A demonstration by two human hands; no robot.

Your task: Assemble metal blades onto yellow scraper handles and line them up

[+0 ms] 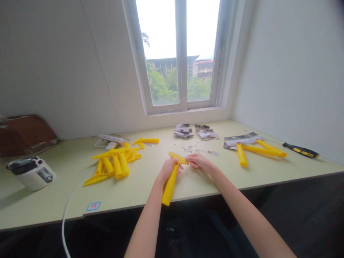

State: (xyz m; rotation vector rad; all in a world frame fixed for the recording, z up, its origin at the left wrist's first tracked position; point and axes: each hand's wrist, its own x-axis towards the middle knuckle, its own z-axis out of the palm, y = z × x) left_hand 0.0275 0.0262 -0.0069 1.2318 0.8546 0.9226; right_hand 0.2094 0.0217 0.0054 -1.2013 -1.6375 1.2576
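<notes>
The left hand [168,170] is curling its fingers closed around the handle of a yellow scraper [169,186], and the right hand [201,162] is pinching the scraper's flat blade between nearly closed fingertips [190,162]. The scraper is being held over the table [139,190], between a pile of yellow parts [116,161] and scattered screws [189,148].

Upper end of the yellow plastic handle [168,186] hidden inside the left hand [167,171]. The right hand [200,162] covers part of the flat yellow piece [177,157]. Metal bits [190,149] just past the fingertips: too small to identify. Brown bag [27,134] far left of the fingers, cut off by frame edge.
</notes>
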